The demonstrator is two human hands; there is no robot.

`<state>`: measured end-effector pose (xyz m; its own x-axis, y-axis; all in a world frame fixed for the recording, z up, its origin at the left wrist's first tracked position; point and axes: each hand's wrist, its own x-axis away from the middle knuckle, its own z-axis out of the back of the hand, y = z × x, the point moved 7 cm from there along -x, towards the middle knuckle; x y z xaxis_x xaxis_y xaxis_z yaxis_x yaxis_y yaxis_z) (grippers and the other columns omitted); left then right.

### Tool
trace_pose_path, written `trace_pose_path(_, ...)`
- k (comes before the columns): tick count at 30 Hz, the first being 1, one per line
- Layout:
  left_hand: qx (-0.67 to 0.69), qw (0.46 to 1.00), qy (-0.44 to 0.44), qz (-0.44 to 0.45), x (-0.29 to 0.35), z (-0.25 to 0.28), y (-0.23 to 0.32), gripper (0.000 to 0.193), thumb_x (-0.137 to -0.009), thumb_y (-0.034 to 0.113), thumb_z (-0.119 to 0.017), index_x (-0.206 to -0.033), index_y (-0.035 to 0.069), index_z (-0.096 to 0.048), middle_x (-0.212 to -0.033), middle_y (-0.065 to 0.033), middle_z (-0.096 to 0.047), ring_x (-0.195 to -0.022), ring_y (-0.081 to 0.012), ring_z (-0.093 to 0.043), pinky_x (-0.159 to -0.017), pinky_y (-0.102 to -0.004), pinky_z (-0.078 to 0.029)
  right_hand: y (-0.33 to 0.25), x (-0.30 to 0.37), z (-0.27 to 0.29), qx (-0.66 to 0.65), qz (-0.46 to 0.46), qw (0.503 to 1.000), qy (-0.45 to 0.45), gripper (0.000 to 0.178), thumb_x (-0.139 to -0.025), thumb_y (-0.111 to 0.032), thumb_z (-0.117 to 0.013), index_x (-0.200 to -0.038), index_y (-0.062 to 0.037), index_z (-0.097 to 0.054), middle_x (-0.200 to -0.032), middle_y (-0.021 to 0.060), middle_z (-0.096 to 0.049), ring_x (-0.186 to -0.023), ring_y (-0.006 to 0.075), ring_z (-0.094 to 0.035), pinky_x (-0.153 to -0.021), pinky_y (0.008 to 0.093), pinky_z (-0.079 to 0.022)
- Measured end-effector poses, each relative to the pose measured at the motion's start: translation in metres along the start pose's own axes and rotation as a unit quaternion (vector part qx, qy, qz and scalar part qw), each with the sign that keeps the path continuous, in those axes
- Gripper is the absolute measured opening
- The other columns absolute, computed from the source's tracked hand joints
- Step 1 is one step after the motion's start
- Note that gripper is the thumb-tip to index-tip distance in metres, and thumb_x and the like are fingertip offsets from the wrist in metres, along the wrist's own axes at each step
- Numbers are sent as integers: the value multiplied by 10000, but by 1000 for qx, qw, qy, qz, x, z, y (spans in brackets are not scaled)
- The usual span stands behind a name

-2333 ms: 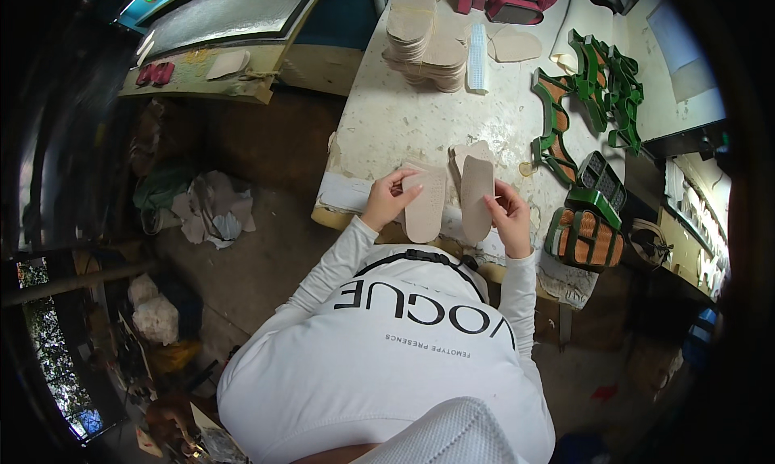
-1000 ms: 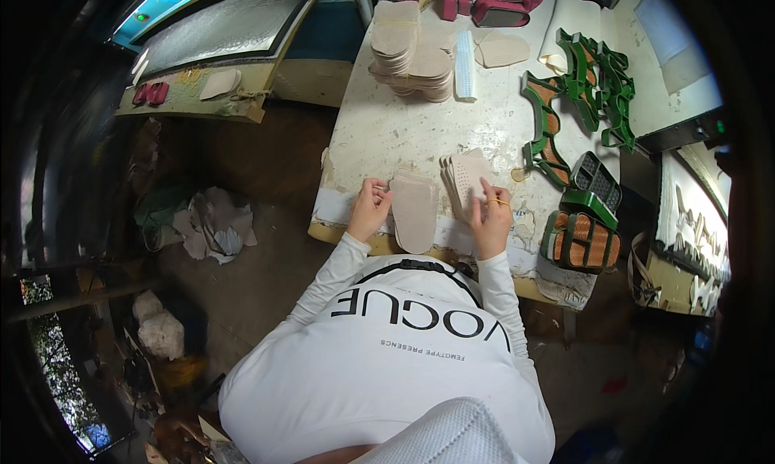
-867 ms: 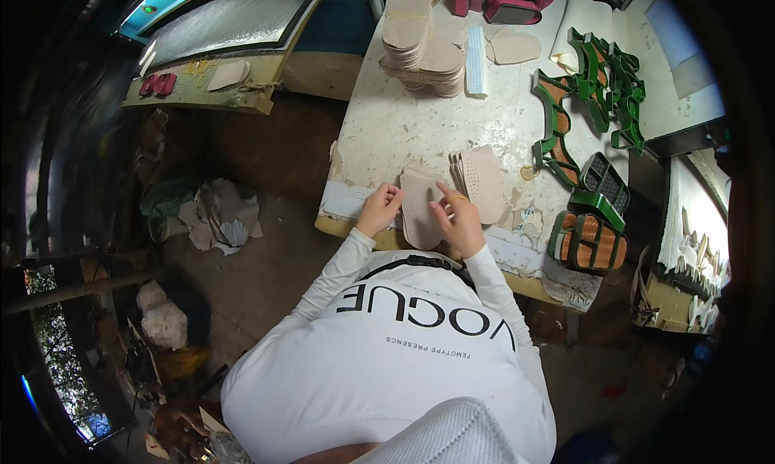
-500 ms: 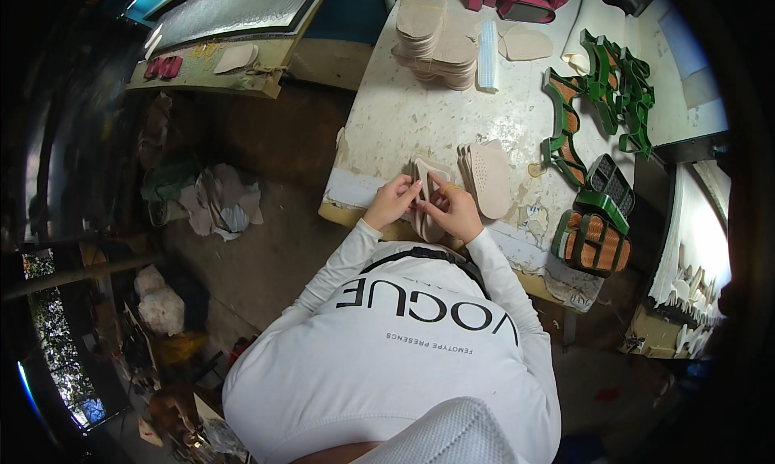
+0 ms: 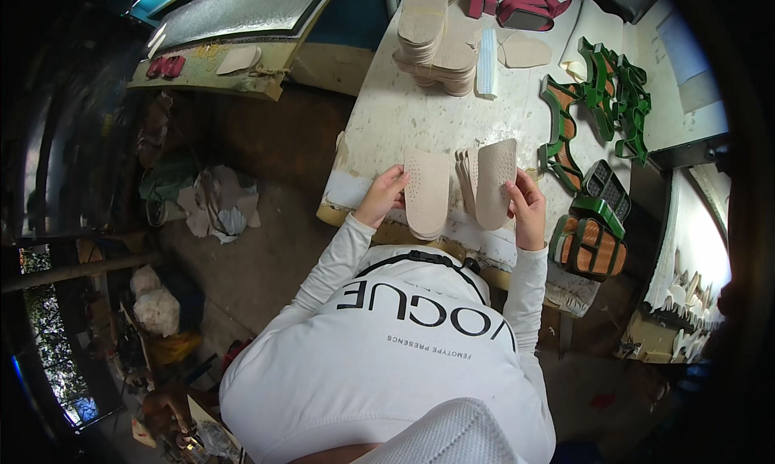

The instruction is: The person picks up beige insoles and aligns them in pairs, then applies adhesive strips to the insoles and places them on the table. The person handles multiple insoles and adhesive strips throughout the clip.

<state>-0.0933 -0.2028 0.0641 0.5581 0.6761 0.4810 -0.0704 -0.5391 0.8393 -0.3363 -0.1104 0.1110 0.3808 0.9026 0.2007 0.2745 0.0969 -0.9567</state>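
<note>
Between the thumb and fingers of my left hand [image 5: 385, 196] is a small stack of beige insoles [image 5: 428, 191], dotted with tiny holes along one side. My right hand [image 5: 526, 207] pinches the edge of a single insole [image 5: 496, 181], which stands tilted with a slightly darker, grained face showing. Just behind and left of that insole, a fanned pile of beige insoles [image 5: 467, 173] rests on the table, partly covered by it. Both hands are over the near edge of the white table [image 5: 379, 153].
Tall bundles of insoles [image 5: 424, 40] stand at the back beside a blue face mask [image 5: 487, 60]. Green sandal parts [image 5: 601, 85] and brown-lined green soles [image 5: 593, 244] lie along the right side. Dark red shoe parts [image 5: 525, 12] sit at the far edge. Cloth scraps [image 5: 218, 202] lie on the floor, left.
My hands have drawn apart. The right hand has moved right with one insole, now over the pile there, while the left keeps the stack, now turned flatter.
</note>
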Motion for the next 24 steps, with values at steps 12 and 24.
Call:
trace_pose_path(12,-12,999,-22,-37,9,-28,27,326,-985,274,-445,-1263,105,-469,-949,-16,-640,-732,-72,-635,-648,-214,-519,24,10,-59,38,18,998,-49,367,-897,-82,-590,-1258,-26,-548,-828,-17,-589,-638,6,-486,-508,166,-401)
trace_pose_path(24,12,998,-16,-59,21,-25,20,286,-968,219,-484,-1216,76,-466,-918,-42,-666,-758,-93,-653,-632,-227,-535,4,19,7,4,90,992,90,342,-911,-105,-588,-1242,-26,-554,-833,-29,-590,-608,-3,-441,-489,155,-330)
